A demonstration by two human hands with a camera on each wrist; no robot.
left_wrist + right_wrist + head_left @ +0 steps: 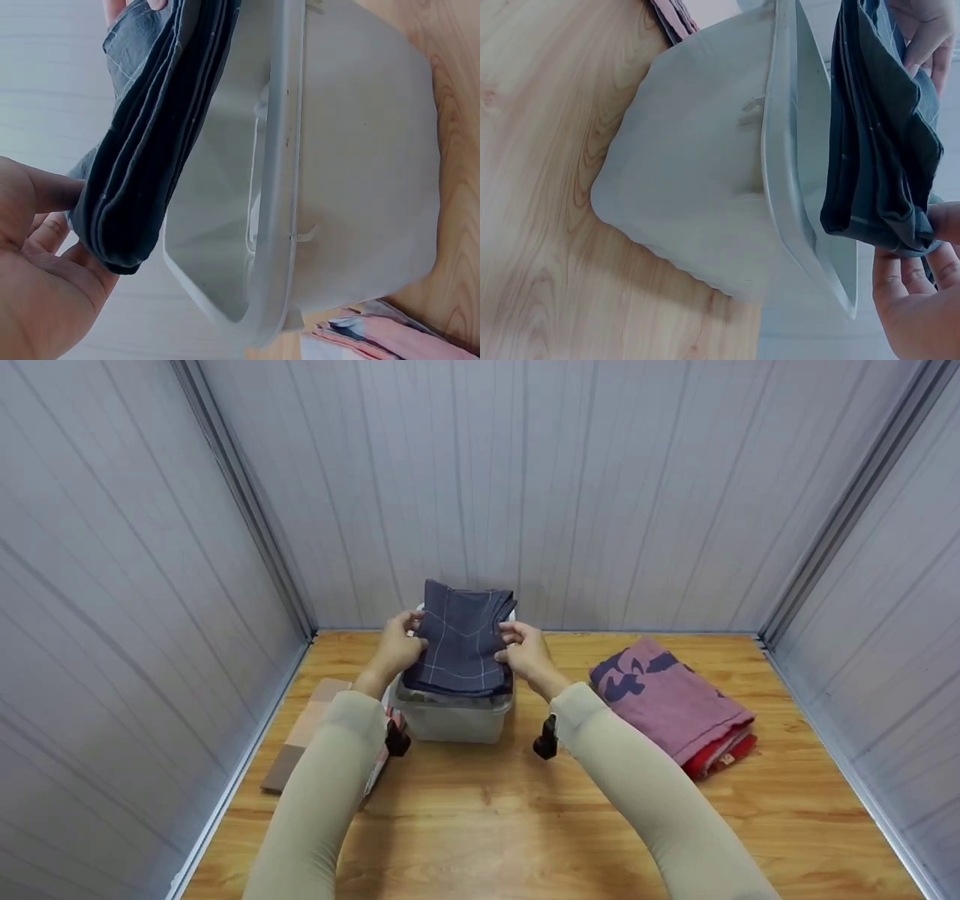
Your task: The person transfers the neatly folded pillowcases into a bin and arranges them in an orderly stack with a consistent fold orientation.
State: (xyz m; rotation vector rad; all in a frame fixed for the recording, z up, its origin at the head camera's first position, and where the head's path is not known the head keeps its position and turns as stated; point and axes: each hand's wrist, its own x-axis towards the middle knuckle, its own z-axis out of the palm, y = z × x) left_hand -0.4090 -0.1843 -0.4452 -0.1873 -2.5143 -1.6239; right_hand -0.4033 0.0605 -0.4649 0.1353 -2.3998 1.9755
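A folded dark blue cloth (466,641) with thin white lines is held over a white plastic bin (450,722). My left hand (401,643) pinches its left edge, thumb on top and fingers beneath. The right edge is gripped the same way by my right hand (529,656). Several stacked layers of the cloth (146,142) show in the left wrist view, above the bin's rim (281,172). In the right wrist view the cloth (877,142) hangs over the bin's opening. Something pale lies inside the bin, mostly hidden.
Right of the bin lies a folded pink cloth (667,697) with dark patches, red layers under it. A folded beige and brown cloth (307,727) lies to the left, partly behind my left sleeve. Pale panel walls (480,495) enclose the wooden tabletop (480,825) on three sides.
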